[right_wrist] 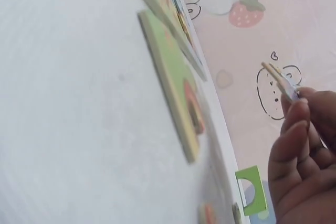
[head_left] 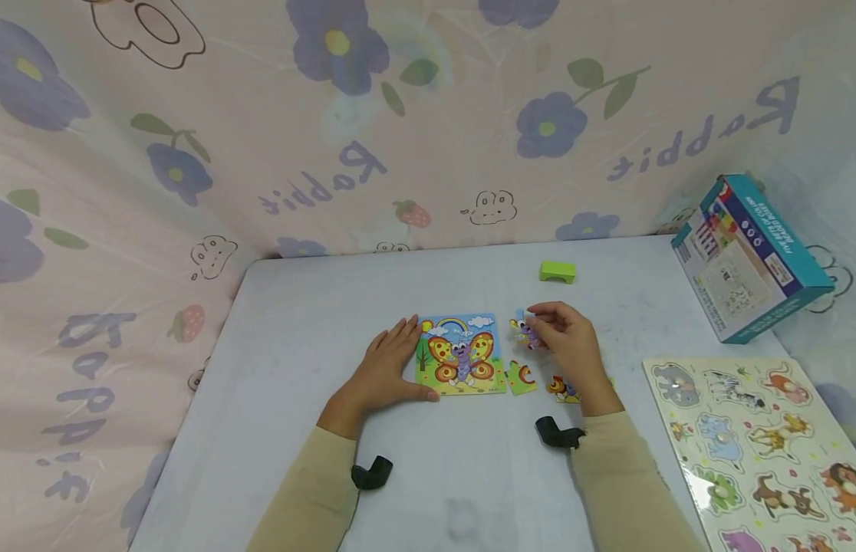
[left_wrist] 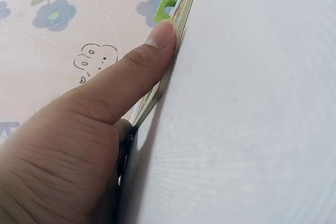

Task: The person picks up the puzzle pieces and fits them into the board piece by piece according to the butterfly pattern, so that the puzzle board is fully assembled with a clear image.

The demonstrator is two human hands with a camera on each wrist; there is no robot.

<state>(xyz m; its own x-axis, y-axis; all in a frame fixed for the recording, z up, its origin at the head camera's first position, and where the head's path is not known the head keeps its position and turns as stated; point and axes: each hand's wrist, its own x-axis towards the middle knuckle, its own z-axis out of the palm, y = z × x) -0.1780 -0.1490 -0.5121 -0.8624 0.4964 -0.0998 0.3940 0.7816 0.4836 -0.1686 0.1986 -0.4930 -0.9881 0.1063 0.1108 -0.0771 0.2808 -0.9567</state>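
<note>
A square butterfly picture board lies flat at the middle of the table. My left hand rests at its left side, fingers straight, the thumb against the board's edge in the left wrist view. To the right of the board, my right hand pinches a small purple and blue puzzle piece above the table; the same piece shows edge-on in the right wrist view. A green piece with a red curve lies beside the board's lower right corner. Another piece is partly hidden under my right wrist.
A green arched block sits near the back edge. At the right stand a teal box and, in front of it, an animal puzzle board. A patterned cloth hangs behind the table.
</note>
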